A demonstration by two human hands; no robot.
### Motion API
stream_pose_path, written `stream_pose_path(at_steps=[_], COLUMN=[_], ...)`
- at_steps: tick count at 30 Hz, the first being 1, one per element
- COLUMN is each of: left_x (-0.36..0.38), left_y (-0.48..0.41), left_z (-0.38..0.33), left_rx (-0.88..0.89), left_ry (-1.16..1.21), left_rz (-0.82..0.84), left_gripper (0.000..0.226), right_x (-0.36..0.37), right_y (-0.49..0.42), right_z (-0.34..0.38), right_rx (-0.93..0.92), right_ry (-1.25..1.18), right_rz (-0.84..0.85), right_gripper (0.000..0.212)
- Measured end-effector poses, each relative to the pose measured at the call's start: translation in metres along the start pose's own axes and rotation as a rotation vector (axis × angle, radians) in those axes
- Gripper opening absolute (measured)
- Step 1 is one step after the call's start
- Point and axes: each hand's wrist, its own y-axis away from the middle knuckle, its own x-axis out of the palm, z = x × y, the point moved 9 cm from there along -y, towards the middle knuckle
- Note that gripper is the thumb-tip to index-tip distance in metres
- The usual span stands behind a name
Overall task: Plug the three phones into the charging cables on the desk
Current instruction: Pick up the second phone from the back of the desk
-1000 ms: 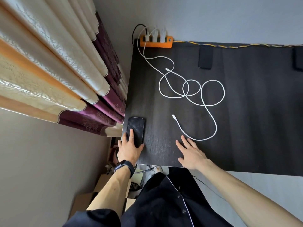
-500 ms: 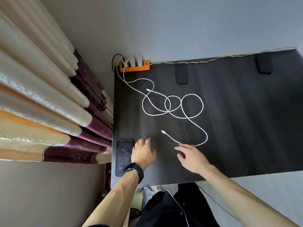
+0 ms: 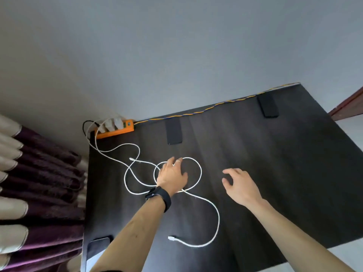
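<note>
Three dark phones lie on the dark desk (image 3: 275, 173): one phone (image 3: 173, 132) near the back edge, a second phone (image 3: 268, 106) at the back right, a third phone (image 3: 98, 246) at the front left corner, partly hidden by my left forearm. White charging cables (image 3: 196, 197) loop across the middle; one plug end (image 3: 171, 238) lies near the front, another plug end (image 3: 131, 159) further back. My left hand (image 3: 172, 176) hovers over the loops, fingers spread, holding nothing. My right hand (image 3: 238, 184) is open above bare desk.
An orange power strip (image 3: 125, 129) with white chargers sits at the desk's back left corner against the wall. A yellow-blue twisted cord (image 3: 216, 105) runs along the back edge. Curtains (image 3: 39, 183) hang close on the left.
Both hands have moved away from the front edge toward the middle of the desk. My left hand has left the front-left phone and is over the cable loops. The camera tilted up.
</note>
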Motion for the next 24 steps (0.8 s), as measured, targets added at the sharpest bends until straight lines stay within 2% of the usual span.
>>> stream_pose_path(at_steps=[6, 9, 17, 22, 24], left_x=[-0.005, -0.002, 0.020, 0.019, 0.021], left_y=[-0.075, -0.108, -0.166, -0.184, -0.181], left_z=[0.001, 0.008, 0.019, 0.007, 0.004], left_rx=[-0.174, -0.268, -0.413, -0.448, -0.454], left_ry=[0.038, 0.056, 0.125, -0.006, 0.007], left_rz=[-0.033, -0.037, -0.062, -0.202, -0.207], left_gripper=[0.072, 0.077, 0.084, 0.062, 0.057], right_x=[0.009, 0.029, 0.058, 0.059, 0.059], right_y=[-0.086, -0.115, -0.129, -0.130, -0.130], right_z=[-0.044, -0.062, -0.081, -0.080, -0.081], right_rx=[-0.017, -0.035, -0.109, -0.111, -0.106], right_ry=[0.266, 0.338, 0.392, 0.400, 0.397], right_rz=[0.215, 0.317, 0.352, 0.363, 0.380], right_gripper=[0.069, 0.078, 0.084, 0.084, 0.084])
